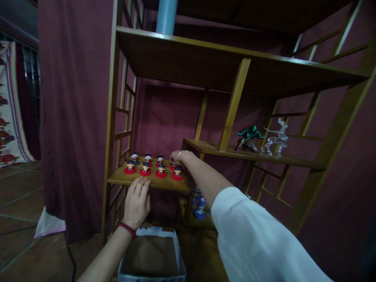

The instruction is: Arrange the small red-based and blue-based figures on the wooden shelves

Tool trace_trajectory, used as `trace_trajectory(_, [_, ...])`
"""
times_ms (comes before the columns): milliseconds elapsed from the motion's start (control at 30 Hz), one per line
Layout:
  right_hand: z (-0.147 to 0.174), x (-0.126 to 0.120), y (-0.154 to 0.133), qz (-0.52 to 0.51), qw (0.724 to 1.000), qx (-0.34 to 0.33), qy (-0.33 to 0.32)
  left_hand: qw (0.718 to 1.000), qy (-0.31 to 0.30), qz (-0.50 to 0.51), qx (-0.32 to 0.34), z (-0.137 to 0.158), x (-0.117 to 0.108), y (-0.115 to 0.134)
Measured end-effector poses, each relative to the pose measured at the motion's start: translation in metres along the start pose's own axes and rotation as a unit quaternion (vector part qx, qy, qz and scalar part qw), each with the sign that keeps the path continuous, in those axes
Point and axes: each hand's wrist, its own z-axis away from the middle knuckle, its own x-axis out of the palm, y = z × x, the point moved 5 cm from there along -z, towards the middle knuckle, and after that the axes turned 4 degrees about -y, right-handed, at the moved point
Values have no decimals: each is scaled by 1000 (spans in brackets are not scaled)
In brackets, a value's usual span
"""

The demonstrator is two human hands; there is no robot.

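Note:
Two rows of small doll figurines with black hair buns stand on the left wooden shelf (117,178), most of them on red round bases. In the front row, one figurine (145,169) is close above the fingertips of my left hand (138,199). That hand holds nothing; its fingers lie stretched against the shelf's front edge. My right hand (177,156) reaches to the right end of the back row, fingers closed around the top of a figurine (172,166) mostly hidden by the hand and the front-row figurine (177,173).
Below the shelf sits an open cardboard box (151,254). A green figure (250,138) and a clear deer ornament (276,139) stand on the higher right shelf. Blue figurines (199,210) occupy a lower shelf. Overhead is a blue cylinder (167,17); a curtain (73,117) hangs left.

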Motion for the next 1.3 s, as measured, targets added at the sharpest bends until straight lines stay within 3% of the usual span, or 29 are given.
trace_trajectory(433, [9, 2, -2, -61, 998, 10, -31, 999, 31, -1, 16, -1, 1, -1])
trace_trajectory(1300, [0, 3, 0, -34, 999, -1, -40, 999, 42, -5, 24, -1, 3, -2])
